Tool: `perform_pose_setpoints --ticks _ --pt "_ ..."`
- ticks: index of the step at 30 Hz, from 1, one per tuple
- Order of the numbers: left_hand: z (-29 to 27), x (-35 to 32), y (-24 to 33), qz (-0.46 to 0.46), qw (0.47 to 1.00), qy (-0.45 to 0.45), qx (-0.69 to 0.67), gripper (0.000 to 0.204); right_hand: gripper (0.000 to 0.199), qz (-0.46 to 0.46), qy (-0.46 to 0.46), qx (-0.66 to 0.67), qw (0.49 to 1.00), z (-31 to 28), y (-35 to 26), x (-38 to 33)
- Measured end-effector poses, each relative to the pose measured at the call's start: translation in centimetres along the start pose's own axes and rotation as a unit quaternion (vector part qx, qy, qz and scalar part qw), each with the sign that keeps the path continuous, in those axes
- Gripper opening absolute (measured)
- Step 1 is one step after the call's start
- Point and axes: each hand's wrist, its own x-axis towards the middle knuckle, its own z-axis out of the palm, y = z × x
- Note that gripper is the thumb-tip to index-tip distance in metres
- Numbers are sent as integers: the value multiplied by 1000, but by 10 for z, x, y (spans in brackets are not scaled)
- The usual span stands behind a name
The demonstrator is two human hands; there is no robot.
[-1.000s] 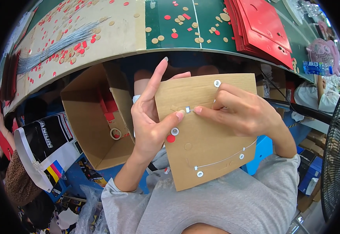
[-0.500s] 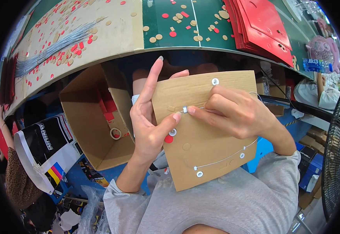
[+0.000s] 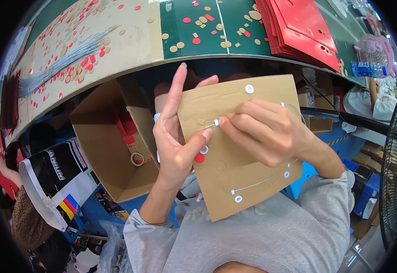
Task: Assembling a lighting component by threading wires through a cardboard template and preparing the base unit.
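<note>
Slightly turned since half a second ago, the brown cardboard sheet [image 3: 237, 159] has its lower corner swung toward the person's right, and its upper right corner sits a little higher in view. The left hand [image 3: 171, 141] keeps its place at the sheet's left edge, while the right hand [image 3: 271, 132] has rolled so that its folded fingers reach lower over the sheet's face.

The left hand grasps the sheet by that edge: its thumb presses on the near face, and its other fingers pass behind, one stretched up past the top left corner. The right hand is pinched, thumb and forefinger together, with the tips touching the right side of a small white clip [image 3: 216, 122]. Whether they grip the clip alone or its cord as well cannot be told. The clip lies on the upper left part of the sheet, just beyond the left thumb's tip, between the two hands; a thin line runs from it toward that thumb.

Near the thumb, a white ring [image 3: 204, 149] sits just above a red disc [image 3: 200, 158]. Farther down, a thin cord [image 3: 255, 183] crosses the sheet. Beyond the sheet, red folders [image 3: 307, 27] are stacked on the table [image 3: 135, 41].
</note>
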Motion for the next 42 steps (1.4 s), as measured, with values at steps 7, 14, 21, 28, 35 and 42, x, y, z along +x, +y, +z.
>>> perform_pose_setpoints --ticks 7,14,21,28,35,42 --pt "-1 2 0 -3 1000 17 2 96 47 15 2 3 1000 -2 5 -6" --pt "3 -3 -2 38 992 21 122 91 39 22 25 15 999 6 4 -5" --pt "-10 -12 11 218 846 63 483 17 43 53 5 -9 999 4 -8 -15" --pt "-13 -2 16 327 795 -59 508 12 53 283 34 -40 958 -20 -76 -57" --pt "-21 -1 5 372 807 -12 459 8 62 424 46 -42 903 -7 -105 -66" --pt "-31 1 -6 376 859 85 338 15 60 572 214 4 792 -2 -104 -92"
